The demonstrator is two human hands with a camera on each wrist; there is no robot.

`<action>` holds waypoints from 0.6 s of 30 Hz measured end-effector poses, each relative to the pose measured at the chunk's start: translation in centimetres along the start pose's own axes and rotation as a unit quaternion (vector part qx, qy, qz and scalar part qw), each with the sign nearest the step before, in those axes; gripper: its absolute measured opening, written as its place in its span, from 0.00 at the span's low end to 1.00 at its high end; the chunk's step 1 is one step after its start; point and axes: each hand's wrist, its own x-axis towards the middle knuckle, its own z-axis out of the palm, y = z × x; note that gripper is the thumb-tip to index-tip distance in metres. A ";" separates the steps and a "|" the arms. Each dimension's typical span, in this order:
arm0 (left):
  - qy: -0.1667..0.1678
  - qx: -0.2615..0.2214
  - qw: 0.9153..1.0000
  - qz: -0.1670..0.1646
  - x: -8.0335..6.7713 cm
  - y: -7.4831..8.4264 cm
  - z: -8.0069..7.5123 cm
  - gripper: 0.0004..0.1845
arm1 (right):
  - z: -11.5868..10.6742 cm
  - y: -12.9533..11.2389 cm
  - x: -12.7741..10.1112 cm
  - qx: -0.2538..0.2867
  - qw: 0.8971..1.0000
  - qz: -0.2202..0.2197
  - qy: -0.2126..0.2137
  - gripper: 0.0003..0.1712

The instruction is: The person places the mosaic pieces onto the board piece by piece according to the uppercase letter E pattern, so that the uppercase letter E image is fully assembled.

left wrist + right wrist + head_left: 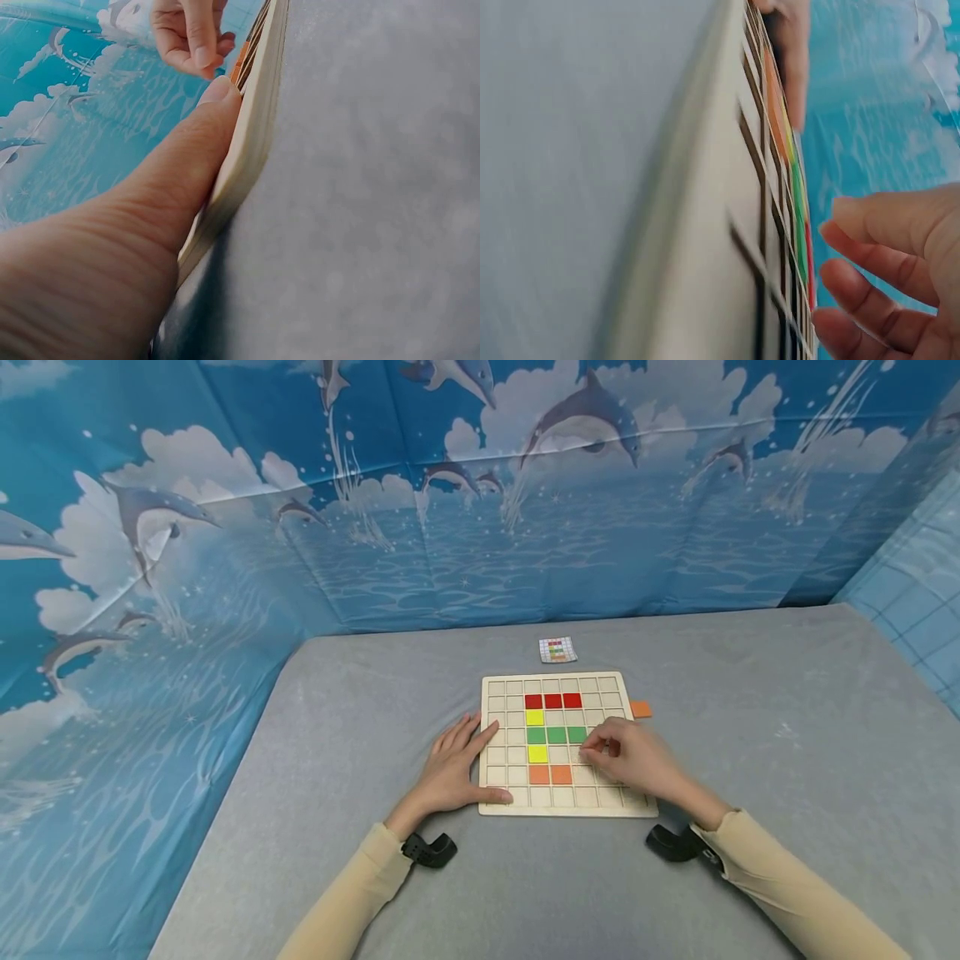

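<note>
The flat left hand (453,768) steadies the stiff, light wooden grid board (567,805); the right hand's (630,760) curled fingers may pinch something, I cannot tell.

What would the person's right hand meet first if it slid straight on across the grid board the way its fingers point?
The right hand points left across the board. It would probably first meet the empty cell beside the yellow tile, then that tile, though its height above the board is unclear.
</note>
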 end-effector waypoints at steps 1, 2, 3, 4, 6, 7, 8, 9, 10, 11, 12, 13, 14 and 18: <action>0.000 0.000 1.000 0.000 0.0 0.0 0.0 0.58 | -0.3 0.3 0.1 -0.003 1.000 0.003 0.011 0.02; 0.000 0.002 1.000 -0.001 0.0 0.0 0.0 0.58 | -0.7 0.7 0.1 -0.008 1.000 0.008 0.022 0.02; -0.001 0.003 1.000 -0.001 0.0 0.0 0.0 0.58 | -1.0 1.0 0.1 -0.013 0.999 0.016 0.033 0.02; 0.000 0.004 1.000 0.000 0.0 0.0 0.0 0.58 | -1.4 1.4 0.1 -0.019 0.999 0.022 0.044 0.03; 0.000 0.004 1.000 -0.001 0.0 0.0 0.0 0.58 | -1.9 2.2 0.1 -0.029 0.997 0.030 0.066 0.06; 0.000 0.004 1.000 -0.001 0.0 0.0 0.0 0.58 | -2.2 2.7 0.1 -0.033 0.996 0.035 0.074 0.07; 0.003 0.003 1.000 0.002 0.0 0.0 0.0 0.58 | -2.4 3.1 0.0 -0.040 0.995 0.038 0.083 0.09; 0.004 0.003 1.000 0.002 0.0 0.0 0.0 0.58 | -2.6 3.6 0.0 -0.046 0.994 0.039 0.091 0.09; 0.006 0.000 1.000 0.005 0.0 0.0 0.0 0.58 | -2.7 4.0 0.0 -0.053 0.993 0.038 0.097 0.10; 0.006 0.000 1.000 0.004 0.0 -0.1 0.0 0.58 | -2.9 4.4 0.0 -0.058 0.992 0.038 0.101 0.10; 0.006 -0.001 1.000 0.005 0.0 -0.1 0.0 0.58 | -3.1 4.7 -0.1 -0.064 0.992 0.041 0.101 0.11; 0.006 -0.001 1.000 0.005 0.0 -0.1 0.1 0.58 | -3.2 5.0 -0.1 -0.070 0.992 0.044 0.097 0.12; 0.005 0.001 1.000 0.005 0.0 -0.1 0.1 0.58 | -3.4 5.3 -0.2 -0.076 0.992 0.049 0.091 0.14; 0.003 0.005 1.000 0.005 0.1 -0.1 0.1 0.58 | -4.0 5.6 -0.4 -0.096 0.991 0.076 0.049 0.20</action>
